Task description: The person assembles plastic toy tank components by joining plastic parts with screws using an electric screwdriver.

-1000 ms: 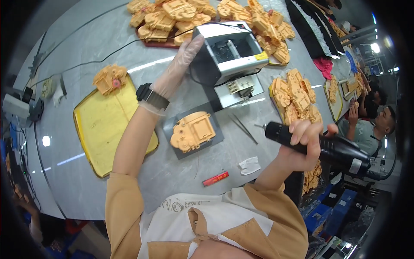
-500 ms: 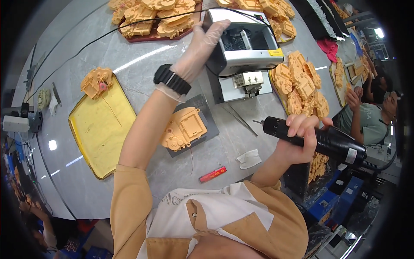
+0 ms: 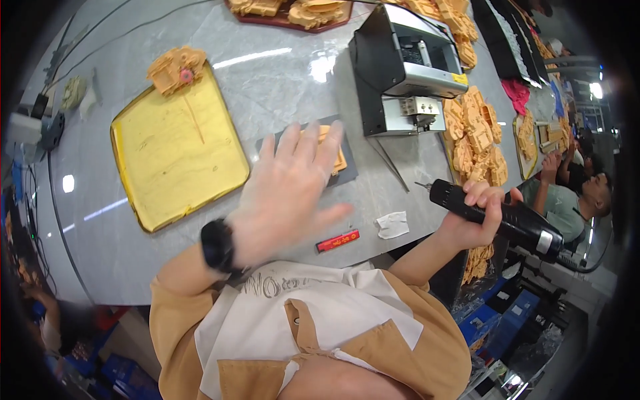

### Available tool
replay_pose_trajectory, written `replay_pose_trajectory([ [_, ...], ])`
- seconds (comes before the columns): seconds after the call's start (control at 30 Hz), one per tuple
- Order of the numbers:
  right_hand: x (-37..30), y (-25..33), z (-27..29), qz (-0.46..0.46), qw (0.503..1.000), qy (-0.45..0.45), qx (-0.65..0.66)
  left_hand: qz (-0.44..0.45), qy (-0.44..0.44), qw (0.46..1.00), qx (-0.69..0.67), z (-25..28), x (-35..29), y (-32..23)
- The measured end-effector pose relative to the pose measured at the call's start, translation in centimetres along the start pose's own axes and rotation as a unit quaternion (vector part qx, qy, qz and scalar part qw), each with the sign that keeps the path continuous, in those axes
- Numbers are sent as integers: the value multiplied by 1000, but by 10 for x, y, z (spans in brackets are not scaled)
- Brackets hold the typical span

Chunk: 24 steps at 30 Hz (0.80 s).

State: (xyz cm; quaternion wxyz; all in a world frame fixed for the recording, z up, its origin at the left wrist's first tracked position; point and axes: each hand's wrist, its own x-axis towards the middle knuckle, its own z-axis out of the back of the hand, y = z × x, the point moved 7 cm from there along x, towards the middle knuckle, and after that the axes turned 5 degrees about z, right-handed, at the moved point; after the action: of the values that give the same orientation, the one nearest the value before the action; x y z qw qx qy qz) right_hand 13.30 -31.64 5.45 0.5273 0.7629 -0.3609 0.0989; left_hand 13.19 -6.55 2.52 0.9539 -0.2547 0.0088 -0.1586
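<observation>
My left hand [image 3: 287, 193], in a thin see-through glove, is open with fingers spread, blurred by motion. It hovers over an orange plastic housing [image 3: 339, 159] on a dark grey mat [image 3: 348, 175] and hides most of both. In my right hand [image 3: 481, 217] is a black electric screwdriver [image 3: 530, 230], fingers wrapped round its body. The thin bit points left, toward metal tweezers [image 3: 393, 167] lying on the table. Beyond the tweezers stands a silver-and-black screw feeder [image 3: 417, 83].
A yellow tray [image 3: 177, 157] lies at the left, with another orange housing [image 3: 175, 71] at its far end. Piles of orange housings [image 3: 477, 133] flank the feeder. Near me lie a red strip [image 3: 338, 241] and crumpled white paper [image 3: 392, 225]. A co-worker [image 3: 567, 200] sits at the right.
My left hand has left the side of the screw feeder and come back toward me, over the housing on the mat. My right hand still grips the screwdriver. The whole view has shifted.
</observation>
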Motion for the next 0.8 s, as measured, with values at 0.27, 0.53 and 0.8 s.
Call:
replay_pose_trajectory([
  [0.27,-19,-8,-18,-43,999,27,19,12,61,998,27,-38,6,23],
  [0.53,-32,-34,-51,-102,990,78,56,-29,-104,984,-141,-30,-32,25],
  [0.8,-38,-19,-61,-107,982,95,120,54,-153,954,-253,-26,-28,40],
])
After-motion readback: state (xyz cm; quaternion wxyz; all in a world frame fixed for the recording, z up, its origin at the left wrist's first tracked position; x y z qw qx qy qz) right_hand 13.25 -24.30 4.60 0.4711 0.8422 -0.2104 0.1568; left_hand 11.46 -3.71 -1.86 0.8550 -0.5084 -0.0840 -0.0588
